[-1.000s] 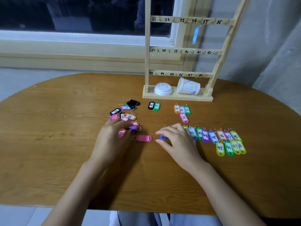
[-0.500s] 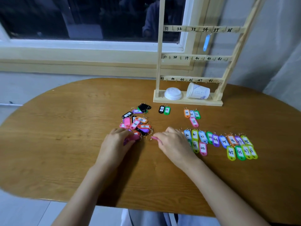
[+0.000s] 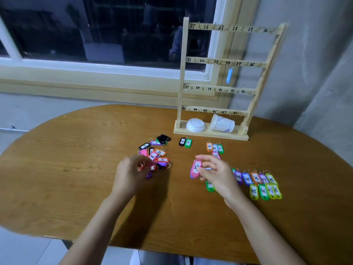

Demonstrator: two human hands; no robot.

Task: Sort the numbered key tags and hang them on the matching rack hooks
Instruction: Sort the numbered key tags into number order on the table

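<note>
a pink key tag [image 3: 196, 167] marked 27 is pinched in the grip of the right hand [image 3: 216, 174] over the table [image 3: 76, 169], its long axis near upright. the wooden rack [image 3: 182, 77] stands beyond and above that hand, at the table's far edge. the hook marked 27 [image 3: 221, 27] sits on the highest rail in view, so the right hand is judged the nearer one for hanging. the grip of the left hand [image 3: 129, 175] is curled on an orange tag [image 3: 144, 167] at the near edge of the unsorted pile [image 3: 155, 153]. a paper cup [image 3: 222, 123] lies on its side on the rack's base, with a lid [image 3: 195, 124] beside it. the cup's contents cannot be seen.
</note>
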